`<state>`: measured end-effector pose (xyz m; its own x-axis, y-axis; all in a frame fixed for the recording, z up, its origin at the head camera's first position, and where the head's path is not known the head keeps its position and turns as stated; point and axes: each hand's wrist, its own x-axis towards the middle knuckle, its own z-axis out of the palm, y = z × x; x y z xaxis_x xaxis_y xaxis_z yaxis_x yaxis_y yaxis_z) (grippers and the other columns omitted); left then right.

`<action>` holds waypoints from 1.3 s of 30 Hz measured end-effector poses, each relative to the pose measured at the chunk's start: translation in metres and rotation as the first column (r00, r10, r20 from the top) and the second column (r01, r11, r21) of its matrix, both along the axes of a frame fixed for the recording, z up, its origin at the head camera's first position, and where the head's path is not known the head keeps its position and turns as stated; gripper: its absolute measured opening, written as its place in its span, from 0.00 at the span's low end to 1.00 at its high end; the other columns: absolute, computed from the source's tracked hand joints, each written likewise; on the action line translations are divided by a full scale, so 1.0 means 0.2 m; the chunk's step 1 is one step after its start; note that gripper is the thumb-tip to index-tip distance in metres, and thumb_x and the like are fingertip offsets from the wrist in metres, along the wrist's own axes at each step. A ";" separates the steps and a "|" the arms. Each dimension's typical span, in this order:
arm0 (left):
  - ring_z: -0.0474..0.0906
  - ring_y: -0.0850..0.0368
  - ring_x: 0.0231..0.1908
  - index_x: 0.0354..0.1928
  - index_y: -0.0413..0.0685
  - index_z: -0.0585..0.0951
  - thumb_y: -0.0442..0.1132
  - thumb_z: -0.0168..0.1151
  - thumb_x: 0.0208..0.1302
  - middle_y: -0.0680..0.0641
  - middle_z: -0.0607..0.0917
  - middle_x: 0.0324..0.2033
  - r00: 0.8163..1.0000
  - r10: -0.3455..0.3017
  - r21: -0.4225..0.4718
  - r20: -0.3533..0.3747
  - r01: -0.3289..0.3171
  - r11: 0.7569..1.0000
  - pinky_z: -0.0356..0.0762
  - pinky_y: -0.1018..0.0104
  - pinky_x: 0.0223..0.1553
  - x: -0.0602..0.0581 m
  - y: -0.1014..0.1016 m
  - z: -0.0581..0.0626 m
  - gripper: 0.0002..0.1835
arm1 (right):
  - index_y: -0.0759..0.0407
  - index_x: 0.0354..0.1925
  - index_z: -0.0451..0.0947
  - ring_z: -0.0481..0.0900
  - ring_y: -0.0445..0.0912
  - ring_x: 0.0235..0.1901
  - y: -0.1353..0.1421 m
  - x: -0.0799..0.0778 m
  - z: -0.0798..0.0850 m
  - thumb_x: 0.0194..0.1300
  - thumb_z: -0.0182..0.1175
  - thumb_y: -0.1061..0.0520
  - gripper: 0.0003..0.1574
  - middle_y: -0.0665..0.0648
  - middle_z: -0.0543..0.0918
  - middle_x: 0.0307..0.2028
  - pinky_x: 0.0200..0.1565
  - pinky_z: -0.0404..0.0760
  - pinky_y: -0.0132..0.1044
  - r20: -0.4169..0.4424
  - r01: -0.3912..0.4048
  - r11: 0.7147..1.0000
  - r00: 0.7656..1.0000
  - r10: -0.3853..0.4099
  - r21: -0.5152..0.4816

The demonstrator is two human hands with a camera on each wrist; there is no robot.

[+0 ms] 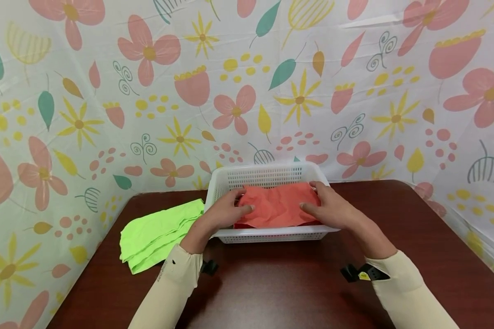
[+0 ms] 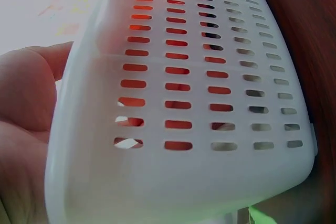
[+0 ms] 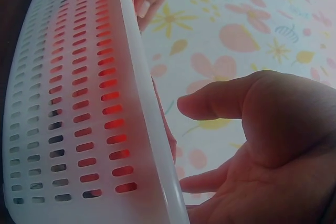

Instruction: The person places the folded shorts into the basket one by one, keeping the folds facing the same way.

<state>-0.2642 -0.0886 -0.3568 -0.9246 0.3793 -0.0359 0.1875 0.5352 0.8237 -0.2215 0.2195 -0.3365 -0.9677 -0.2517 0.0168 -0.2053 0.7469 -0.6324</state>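
Observation:
In the head view a red cloth (image 1: 277, 205) lies creased inside a white plastic basket (image 1: 267, 231), and a darker red edge shows beneath it. My left hand (image 1: 224, 211) reaches over the left end of the basket, thumb and fingers at the cloth's left edge. At the opposite end is my right hand (image 1: 333, 205), fingertips by the cloth's far right corner. The right wrist view shows that thumb (image 3: 210, 100) stretched out above the rim, apart from the fingers, whose tips the rim hides. Red shows through the slots of the basket wall (image 2: 184, 182).
Folded bright green cloths (image 1: 160, 235) lie in a stack left of the basket, close against it. Both stand on a dark reddish-brown table (image 1: 271, 283). A flower-patterned sheet (image 1: 238, 68) hangs behind the table and along its sides.

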 end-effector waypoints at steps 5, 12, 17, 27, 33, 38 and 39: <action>0.71 0.44 0.71 0.78 0.37 0.66 0.45 0.66 0.74 0.39 0.73 0.73 0.999 -0.019 0.013 -0.028 0.019 1.000 0.68 0.47 0.73 0.02 -0.03 0.01 0.37 | 0.75 0.78 0.52 0.67 0.69 0.70 0.01 0.03 0.00 0.76 0.63 0.45 0.52 0.77 0.64 0.73 0.68 0.70 0.68 -0.038 -0.005 1.000 0.999 0.005 -0.004; 0.74 0.43 0.70 0.77 0.39 0.67 0.44 0.66 0.74 0.40 0.76 0.70 1.000 -0.016 0.031 -0.023 0.017 0.999 0.71 0.46 0.71 0.05 -0.07 0.01 0.36 | 0.72 0.78 0.56 0.66 0.69 0.70 0.02 0.07 0.00 0.76 0.64 0.47 0.48 0.75 0.65 0.73 0.66 0.73 0.68 -0.099 -0.008 1.000 0.995 0.008 0.002; 0.73 0.44 0.71 0.76 0.41 0.68 0.45 0.67 0.74 0.41 0.75 0.72 1.000 -0.001 0.000 -0.031 0.001 1.000 0.70 0.45 0.72 0.07 -0.09 0.02 0.35 | 0.71 0.76 0.61 0.69 0.69 0.67 0.02 0.10 0.00 0.74 0.66 0.49 0.45 0.74 0.66 0.71 0.62 0.77 0.67 -0.137 0.008 1.000 0.991 -0.006 0.013; 0.75 0.43 0.69 0.76 0.40 0.67 0.42 0.67 0.74 0.39 0.76 0.69 0.990 -0.010 -0.068 -0.142 0.000 0.998 0.73 0.45 0.70 0.14 -0.11 0.02 0.34 | 0.68 0.71 0.70 0.71 0.63 0.61 0.01 0.16 0.01 0.72 0.68 0.52 0.37 0.71 0.71 0.67 0.59 0.79 0.63 -0.217 0.017 0.999 0.976 -0.007 0.041; 0.74 0.43 0.70 0.76 0.40 0.68 0.42 0.69 0.73 0.39 0.76 0.68 0.983 -0.022 -0.081 -0.183 0.007 0.997 0.71 0.45 0.71 0.18 -0.14 0.03 0.35 | 0.66 0.68 0.73 0.73 0.60 0.58 -0.01 0.20 0.01 0.71 0.70 0.53 0.34 0.68 0.74 0.64 0.57 0.79 0.60 -0.264 0.041 0.997 0.964 -0.024 0.059; 0.75 0.43 0.69 0.74 0.43 0.70 0.43 0.70 0.72 0.40 0.77 0.68 0.982 0.003 -0.099 -0.191 -0.023 0.995 0.72 0.44 0.70 0.21 -0.15 0.04 0.33 | 0.65 0.65 0.75 0.75 0.59 0.56 -0.01 0.23 0.01 0.70 0.71 0.54 0.31 0.66 0.77 0.62 0.55 0.80 0.57 -0.289 0.041 0.998 0.957 -0.024 0.054; 0.75 0.44 0.69 0.74 0.44 0.70 0.44 0.70 0.72 0.41 0.77 0.68 0.981 0.005 -0.102 -0.196 -0.026 0.994 0.72 0.45 0.70 0.21 -0.15 0.04 0.33 | 0.65 0.65 0.75 0.75 0.59 0.56 -0.01 0.23 0.01 0.70 0.71 0.54 0.31 0.65 0.78 0.62 0.55 0.80 0.57 -0.296 0.040 0.998 0.955 -0.022 0.055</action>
